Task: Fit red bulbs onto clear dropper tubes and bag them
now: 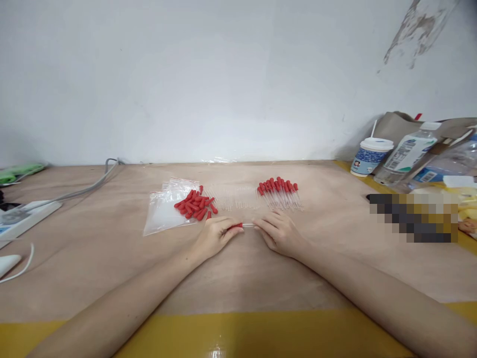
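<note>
In the head view, the person's left hand pinches a small red rubbery bulb between closed fingers. The right hand closes on a thin clear tube that meets the bulb midway between both hands, above brown table paper. Beyond them lie loose red bulbs, bare clear tubes and red-topped clear tubes.
</note>
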### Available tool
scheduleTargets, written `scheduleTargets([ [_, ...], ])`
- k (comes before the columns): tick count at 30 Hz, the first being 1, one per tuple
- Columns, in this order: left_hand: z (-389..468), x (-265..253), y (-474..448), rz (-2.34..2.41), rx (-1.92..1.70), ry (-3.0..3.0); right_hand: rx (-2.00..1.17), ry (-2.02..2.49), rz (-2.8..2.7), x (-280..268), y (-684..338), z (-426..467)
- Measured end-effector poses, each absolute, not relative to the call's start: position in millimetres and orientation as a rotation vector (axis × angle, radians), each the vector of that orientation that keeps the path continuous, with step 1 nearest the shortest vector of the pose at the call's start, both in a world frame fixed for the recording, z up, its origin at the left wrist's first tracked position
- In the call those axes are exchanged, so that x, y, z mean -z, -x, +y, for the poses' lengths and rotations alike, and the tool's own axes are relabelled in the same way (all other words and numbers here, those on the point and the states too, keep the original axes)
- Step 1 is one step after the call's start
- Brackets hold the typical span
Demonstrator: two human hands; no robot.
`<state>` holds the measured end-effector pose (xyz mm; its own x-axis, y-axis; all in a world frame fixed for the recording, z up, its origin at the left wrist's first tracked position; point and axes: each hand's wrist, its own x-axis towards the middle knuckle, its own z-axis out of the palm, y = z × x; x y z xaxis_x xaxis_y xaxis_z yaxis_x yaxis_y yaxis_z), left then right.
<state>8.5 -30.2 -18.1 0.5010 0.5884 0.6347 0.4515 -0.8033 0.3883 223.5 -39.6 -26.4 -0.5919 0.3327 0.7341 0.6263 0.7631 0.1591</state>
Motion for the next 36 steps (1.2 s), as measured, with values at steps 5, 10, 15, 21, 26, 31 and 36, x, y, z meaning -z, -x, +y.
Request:
scheduleTargets([
  [5, -28, 19, -6, 0.807, -1.219, -2.563, 0.499, 0.691, -2.246, 23, -226, -38],
  [10, -31, 18, -7, 0.795, -1.112, -2.552, 0.407, 0.618, -2.274, 26, -223, -36],
  [15, -34, 15, -8, 0.808, -1.037, -2.545, 0.285, 0.617, -2.279, 30, -218, -36],
  [21, -34, 16, -8, 0.791, -1.020, -2.570, 0.161, 0.668, -2.287, 33, -212, -37],
  [26, -32, 18, -8, 0.795, -1.031, -2.572, 0.032, 0.700, -2.267, 31, -209, -38],
  [31, -32, 18, -8, 0.779, -1.041, -2.615, -0.133, 0.794, -2.279, 28, -209, -39],
  [36, -30, 20, -9, 0.771, -1.103, -2.649, -0.225, 0.907, -2.370, 21, -208, -41],
])
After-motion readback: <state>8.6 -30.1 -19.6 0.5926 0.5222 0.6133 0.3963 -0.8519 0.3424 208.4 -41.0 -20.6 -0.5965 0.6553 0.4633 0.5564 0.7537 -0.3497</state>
